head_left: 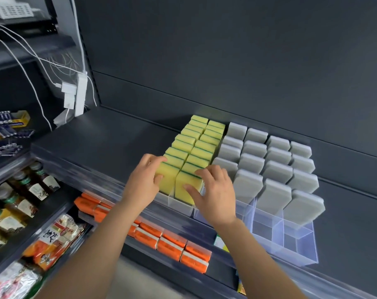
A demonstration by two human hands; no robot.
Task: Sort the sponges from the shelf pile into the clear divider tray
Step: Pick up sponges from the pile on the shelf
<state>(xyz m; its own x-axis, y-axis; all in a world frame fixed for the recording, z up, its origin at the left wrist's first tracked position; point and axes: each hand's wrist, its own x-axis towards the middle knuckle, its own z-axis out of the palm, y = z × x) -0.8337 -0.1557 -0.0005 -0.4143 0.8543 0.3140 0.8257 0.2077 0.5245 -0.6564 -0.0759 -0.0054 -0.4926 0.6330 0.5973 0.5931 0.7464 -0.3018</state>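
The clear plastic divider tray (291, 240) is standing on the dark grey shelf (110, 134), and almost all of its lanes are being filled. Two lanes of yellow rectangular sponges with green scouring layers (201, 138) are standing upright at the left side, and four lanes of grey rounded sponges (276, 167) are leaning beside them. No loose pile is being seen on the shelf.

The front yellow sponge of the left lane (166, 180) is being touched by the left hand (143, 182), whose fingers are spread and resting on its top and side, not clamped. The front yellow sponge of the right lane (187, 186) is being pressed by the right hand (213, 190), with open fingers lying on its face and top edge.

The step in hand is judged to be the squaring of the front row. It is probably being done best when both sponges are pushed back gently and evenly, so that soft foam is not being squeezed out of shape and the neighbouring grey lane is not being disturbed.
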